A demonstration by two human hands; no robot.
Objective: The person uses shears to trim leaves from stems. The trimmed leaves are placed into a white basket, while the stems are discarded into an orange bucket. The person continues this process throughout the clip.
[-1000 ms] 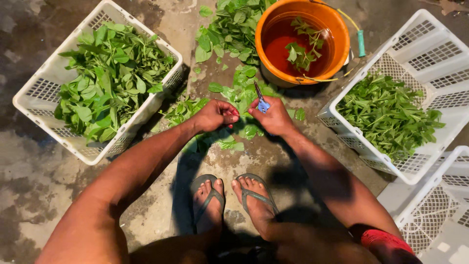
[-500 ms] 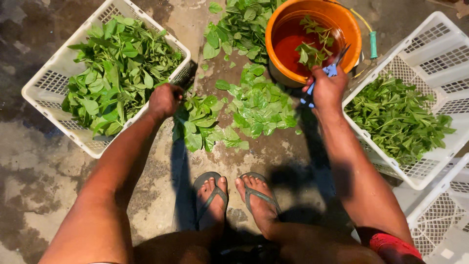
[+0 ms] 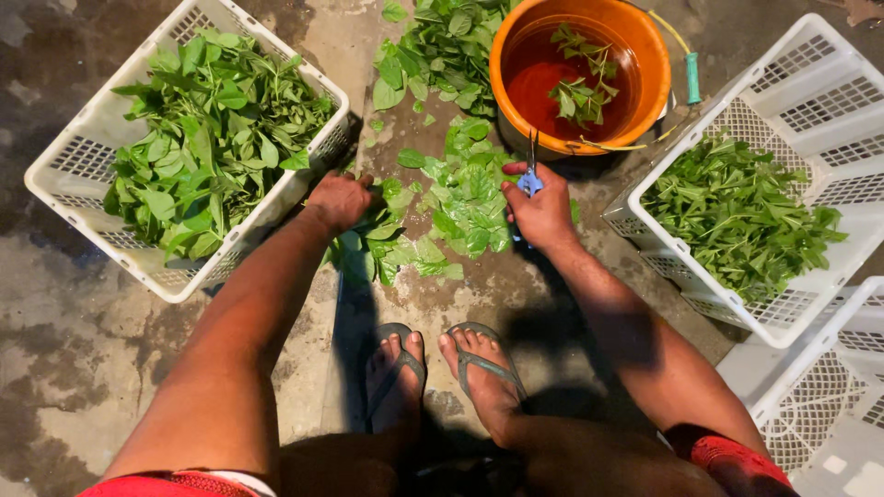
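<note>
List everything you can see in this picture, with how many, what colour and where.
left basket: one, white plastic, upper left, full of broad green leaves
right basket: one, white plastic, upper right, holding narrower green sprigs
empty baskets: at least one, white, lower right corner, count unclear
bucket: one, orange, top centre, water and a few green sprigs inside
loose leaves: a pile, green, on the floor between the two hands and up beside the bucket
scissors: one pair, blue handles, in the right hand, blades pointing toward the bucket
floor: grey concrete, wet patches
sandals: two, grey, bottom centre on the feet
left hand: on the leaves by the left basket
right hand: grip closed on the scissors
</note>
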